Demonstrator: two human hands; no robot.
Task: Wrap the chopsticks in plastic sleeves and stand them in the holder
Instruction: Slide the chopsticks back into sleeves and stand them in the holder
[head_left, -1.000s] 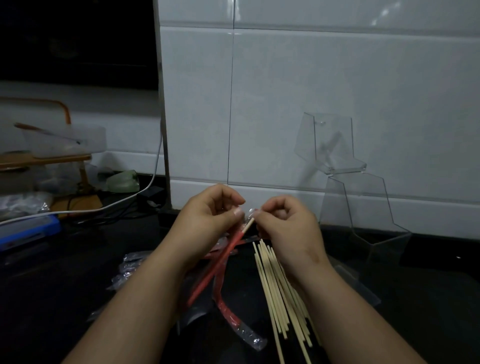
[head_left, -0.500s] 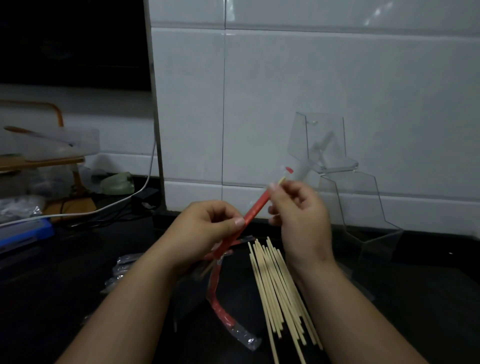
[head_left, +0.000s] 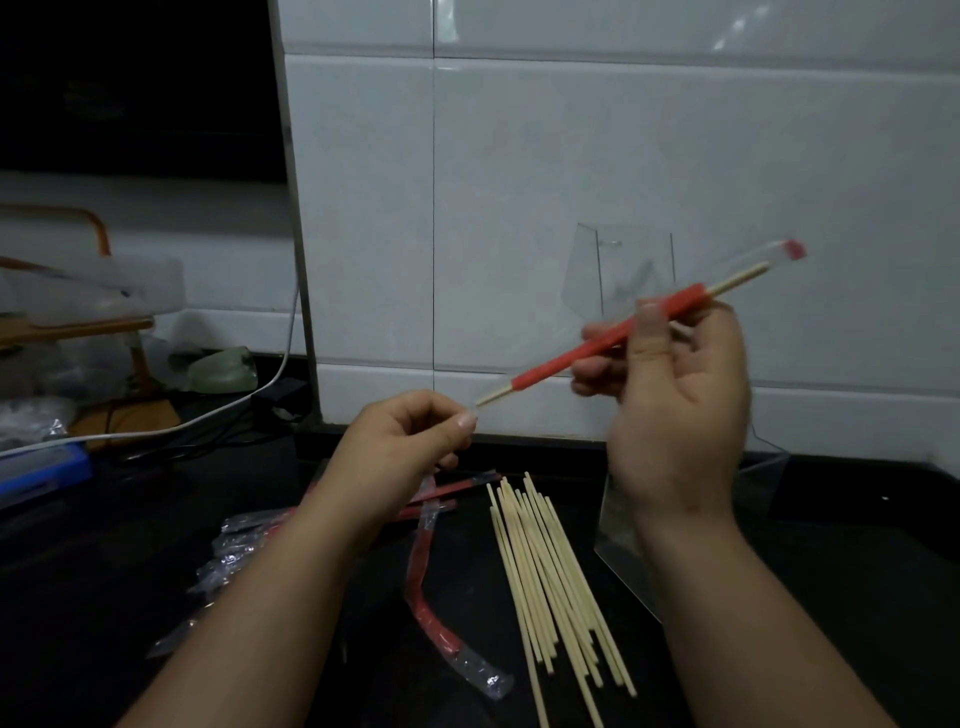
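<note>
A sleeved chopstick (head_left: 571, 357), red-banded plastic over pale wood, slants up to the right in front of the clear acrylic holder (head_left: 584, 270) by the tiled wall. My right hand (head_left: 675, 415) grips it near its middle between thumb and fingers. My left hand (head_left: 410, 447) pinches the clear lower end of the sleeve. Several bare chopsticks (head_left: 545, 571) lie fanned on the dark counter below my hands. An empty red-and-clear sleeve (head_left: 431, 597) lies bent to their left, beside a pile of more sleeves (head_left: 234, 551).
A white cable (head_left: 223, 410) runs across the counter at the left. A blue box (head_left: 41, 467) sits at the left edge, behind it a wooden rack (head_left: 78, 332) with a plastic container. The white tiled wall (head_left: 519, 182) closes the back.
My right hand has lifted the sleeved chopstick up and to the right, in front of the holder. My left hand stayed low, now at the sleeve's lower end.
</note>
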